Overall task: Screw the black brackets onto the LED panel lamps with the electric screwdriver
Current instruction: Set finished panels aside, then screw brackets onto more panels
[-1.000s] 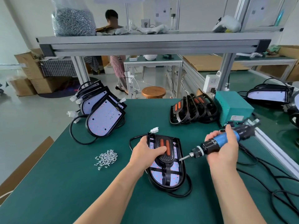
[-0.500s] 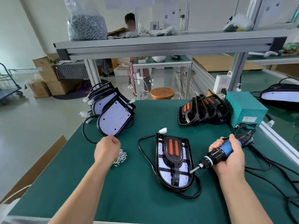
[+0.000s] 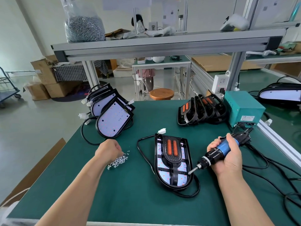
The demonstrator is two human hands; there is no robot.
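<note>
My right hand [image 3: 228, 158] is clenched round the blue-and-black screwdriver [image 3: 217, 154], bit slanted down and to the left, tip at the right rim of the lamp [image 3: 164, 174] — contact not clear. The lamp lies flat between my hands, black bracket [image 3: 172, 158] on top. My left hand [image 3: 108, 151] is knuckles up, fingers curled down into the loose screws [image 3: 119, 161] — cannot tell whether one is pinched. Bare lamps [image 3: 114, 121] lean beyond my left hand; bracketed lamps [image 3: 200, 111] stand beyond my right.

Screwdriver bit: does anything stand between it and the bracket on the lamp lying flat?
Nothing visible does. The right hand holds the electric screwdriver with its bit at the right rim of the lamp, beside its black bracket; the left hand is at the screw pile.
</note>
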